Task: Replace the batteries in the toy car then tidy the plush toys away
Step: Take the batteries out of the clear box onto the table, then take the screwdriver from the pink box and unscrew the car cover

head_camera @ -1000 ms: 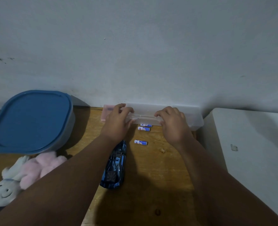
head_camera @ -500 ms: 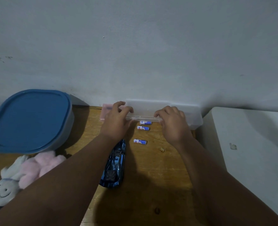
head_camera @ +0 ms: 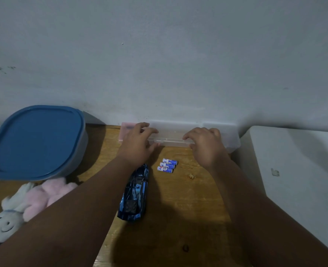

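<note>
Wooden table (head_camera: pixel 178 209): left hand (head_camera: pixel 138 146), right hand (head_camera: pixel 206 145) fingers (head_camera: pixel 190 134) grip clear box (head_camera: pixel 231 136) rim; contents unseen; blue tub (head_camera: pixel 36 139) lidded.

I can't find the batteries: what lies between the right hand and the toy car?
Three blue batteries, on the table, in the head view.

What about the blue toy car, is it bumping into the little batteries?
Apart. The head view shows a strip of bare table between the toy car and the nearest of the batteries.

Tabletop (head_camera: pixel 188 205) lies open right of the car (head_camera: pixel 134 197) — batteries (head_camera: pixel 167 165) (three) and clear box (head_camera: pixel 229 136) ahead.
</note>
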